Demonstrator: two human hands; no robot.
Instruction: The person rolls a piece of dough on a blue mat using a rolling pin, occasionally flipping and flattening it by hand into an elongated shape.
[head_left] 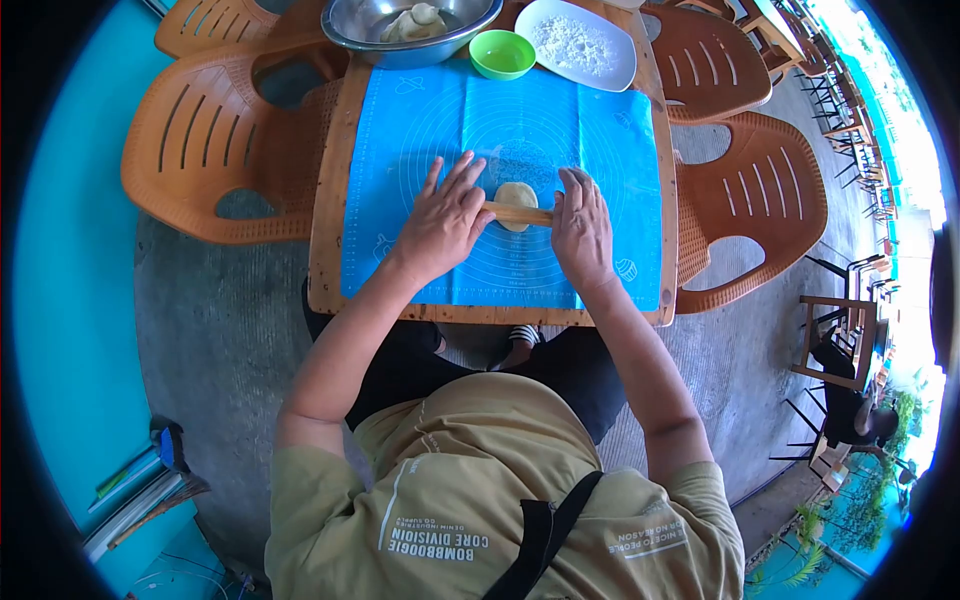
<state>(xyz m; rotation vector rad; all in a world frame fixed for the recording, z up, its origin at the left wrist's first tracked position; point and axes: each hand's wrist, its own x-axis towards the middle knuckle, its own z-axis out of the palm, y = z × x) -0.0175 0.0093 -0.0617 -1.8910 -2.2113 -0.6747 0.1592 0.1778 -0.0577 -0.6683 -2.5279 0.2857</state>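
A wooden rolling pin (520, 214) lies crosswise over a small round of pale dough (517, 192) on the blue baking mat (400, 130). At the pin's left end is my left hand (447, 218), its thumb and palm on the wood and its other fingers reaching forward. My right hand (582, 222) covers the pin's right end, with the fingers bent over it. Part of the dough is hidden under the pin. Some flour dusts the mat just beyond the dough.
A metal bowl (345, 30) with dough lumps, a small green bowl (503, 55) and a white plate (622, 70) of flour stand at the far edge of the wooden table (328, 230). Brown chairs (225, 140) flank both sides. Another person in black sits far right.
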